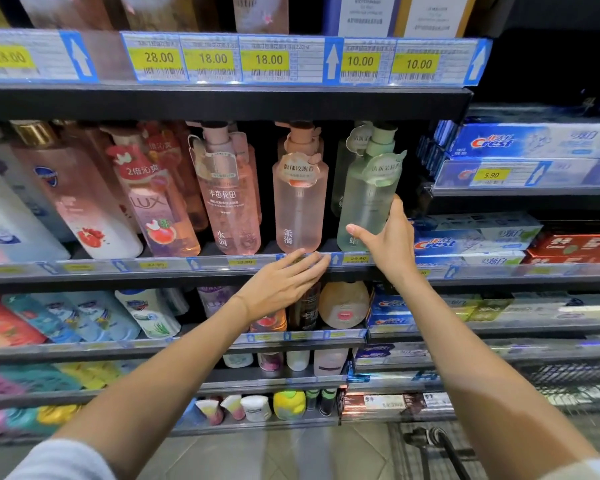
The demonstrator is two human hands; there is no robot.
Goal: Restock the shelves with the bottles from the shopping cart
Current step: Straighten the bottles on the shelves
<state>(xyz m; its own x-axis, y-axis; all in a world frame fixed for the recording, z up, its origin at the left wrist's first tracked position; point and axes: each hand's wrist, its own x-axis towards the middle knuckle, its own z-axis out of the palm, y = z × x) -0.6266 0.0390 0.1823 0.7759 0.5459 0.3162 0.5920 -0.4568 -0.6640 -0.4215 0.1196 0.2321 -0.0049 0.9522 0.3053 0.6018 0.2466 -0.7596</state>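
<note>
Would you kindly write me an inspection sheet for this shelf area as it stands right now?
Surface: shelf edge with price tags, stocked with bottles.
Job's things: green bottle at the shelf front, tilted; pink bottle upright beside it.
Clutter: Lux bottle and others leaning at left.
Hands: right hand grips the green bottle's lower part; left hand flat, fingers straight, at the shelf edge, holding nothing.
Cables: nothing seen.
Surroundings: Crest toothpaste boxes at right; cart handle below.
</note>
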